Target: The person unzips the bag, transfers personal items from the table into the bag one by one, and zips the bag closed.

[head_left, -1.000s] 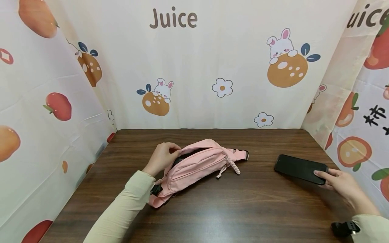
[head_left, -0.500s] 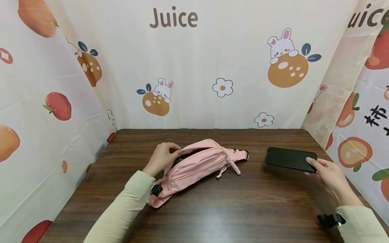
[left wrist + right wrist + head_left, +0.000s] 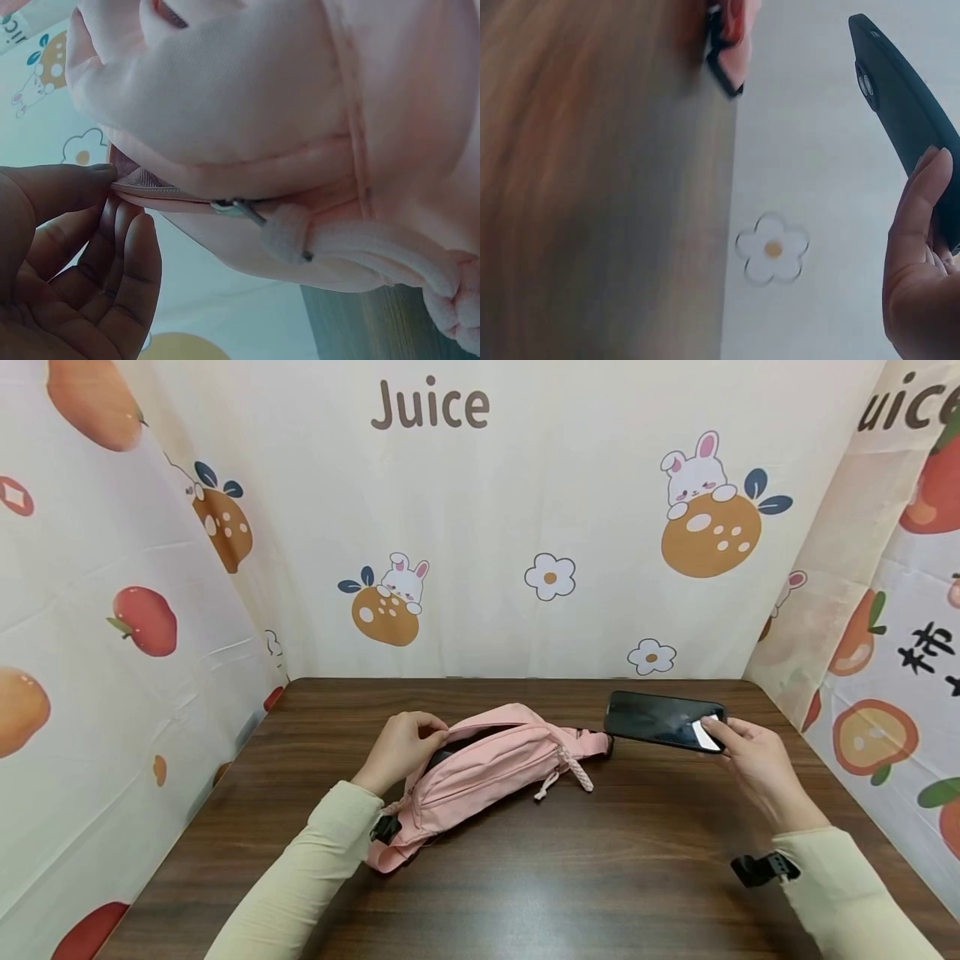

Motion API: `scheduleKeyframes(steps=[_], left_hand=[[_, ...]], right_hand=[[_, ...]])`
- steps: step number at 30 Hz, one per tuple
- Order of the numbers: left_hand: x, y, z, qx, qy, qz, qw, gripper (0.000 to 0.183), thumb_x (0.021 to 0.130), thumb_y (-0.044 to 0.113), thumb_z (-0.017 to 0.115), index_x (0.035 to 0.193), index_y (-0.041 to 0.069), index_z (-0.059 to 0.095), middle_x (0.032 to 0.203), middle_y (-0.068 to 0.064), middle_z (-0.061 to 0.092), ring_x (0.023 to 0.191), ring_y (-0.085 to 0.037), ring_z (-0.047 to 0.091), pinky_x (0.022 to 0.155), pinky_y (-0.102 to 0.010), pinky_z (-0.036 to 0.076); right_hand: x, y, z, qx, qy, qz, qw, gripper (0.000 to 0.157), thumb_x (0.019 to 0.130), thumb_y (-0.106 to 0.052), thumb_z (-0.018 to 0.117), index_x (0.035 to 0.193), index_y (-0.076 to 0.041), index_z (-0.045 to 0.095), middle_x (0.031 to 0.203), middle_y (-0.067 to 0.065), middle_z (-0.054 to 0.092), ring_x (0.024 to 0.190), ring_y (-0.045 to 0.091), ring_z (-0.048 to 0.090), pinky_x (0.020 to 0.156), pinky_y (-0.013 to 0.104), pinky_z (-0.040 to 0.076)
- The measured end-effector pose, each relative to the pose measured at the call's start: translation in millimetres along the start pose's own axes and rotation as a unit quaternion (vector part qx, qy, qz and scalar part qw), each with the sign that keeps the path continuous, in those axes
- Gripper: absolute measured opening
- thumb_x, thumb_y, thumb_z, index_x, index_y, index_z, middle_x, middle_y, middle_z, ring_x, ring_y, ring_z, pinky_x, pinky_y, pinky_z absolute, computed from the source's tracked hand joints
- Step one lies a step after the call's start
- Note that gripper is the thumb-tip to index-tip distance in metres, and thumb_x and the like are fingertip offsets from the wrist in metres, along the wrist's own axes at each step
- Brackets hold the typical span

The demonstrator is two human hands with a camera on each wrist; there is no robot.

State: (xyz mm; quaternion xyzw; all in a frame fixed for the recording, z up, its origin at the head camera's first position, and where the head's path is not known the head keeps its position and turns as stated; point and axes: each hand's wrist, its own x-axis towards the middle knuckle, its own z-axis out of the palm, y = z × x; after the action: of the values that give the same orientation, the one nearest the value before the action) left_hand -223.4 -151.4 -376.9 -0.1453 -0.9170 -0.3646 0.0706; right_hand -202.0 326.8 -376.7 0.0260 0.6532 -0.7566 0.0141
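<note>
A pink waist bag (image 3: pixel 487 768) lies slantwise on the table, its zipped top gaping along a dark opening. My left hand (image 3: pixel 405 747) pinches the back edge of that opening between thumb and fingers; the left wrist view shows the pinched zipper edge and the zipper pull (image 3: pixel 236 208) with its cord. To the right, my right hand (image 3: pixel 761 768) grips one end of a black smartphone (image 3: pixel 652 718), holding it above the table with the screen showing. The phone's camera bump (image 3: pixel 865 81) faces away from the palm in the right wrist view. The bag's inside is mostly hidden.
The brown wooden table (image 3: pixel 600 877) is bordered by printed fabric at the back (image 3: pixel 480 510) and both sides. A braided pink cord (image 3: pixel 577 768) hangs off the bag's front, and a strap with a black buckle (image 3: pixel 609 745) extends from its right end.
My right hand has carried the smartphone left and toward the back, closer to the bag; a bright reflection now shows on its screen. My left hand and the bag have stayed put.
</note>
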Motion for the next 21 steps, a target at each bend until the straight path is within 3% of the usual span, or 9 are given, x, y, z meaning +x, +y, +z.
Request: scheduleKeyframes(steps=[13,21], left_hand=[[-0.4,-0.8,0.1,-0.008,-0.002,-0.004,1.0000,0.012,0.093,0.016,0.066,0.097,0.010,0.076,0.088,-0.003,0.074,0.072,-0.010,0.063,0.068,-0.030,0.051],[-1.0,0.5,-0.1,-0.009,-0.003,-0.009,0.9999,0.012,0.093,0.016,0.066,0.097,0.010,0.076,0.090,-0.003,0.074,0.074,-0.010,0.064,0.068,-0.030,0.051]], right_hand=[[23.2,-11.9,66.6,-0.058,-0.035,-0.012,0.998,0.012,0.096,-0.025,0.063,0.086,-0.025,0.070,0.077,-0.014,0.070,0.068,-0.004,0.060,0.062,0.015,0.051],[33.8,-12.4,103.1,-0.091,-0.087,-0.033,0.991,0.009,0.098,-0.027,0.060,0.096,-0.021,0.066,0.081,-0.015,0.073,0.077,-0.004,0.067,0.072,0.016,0.054]])
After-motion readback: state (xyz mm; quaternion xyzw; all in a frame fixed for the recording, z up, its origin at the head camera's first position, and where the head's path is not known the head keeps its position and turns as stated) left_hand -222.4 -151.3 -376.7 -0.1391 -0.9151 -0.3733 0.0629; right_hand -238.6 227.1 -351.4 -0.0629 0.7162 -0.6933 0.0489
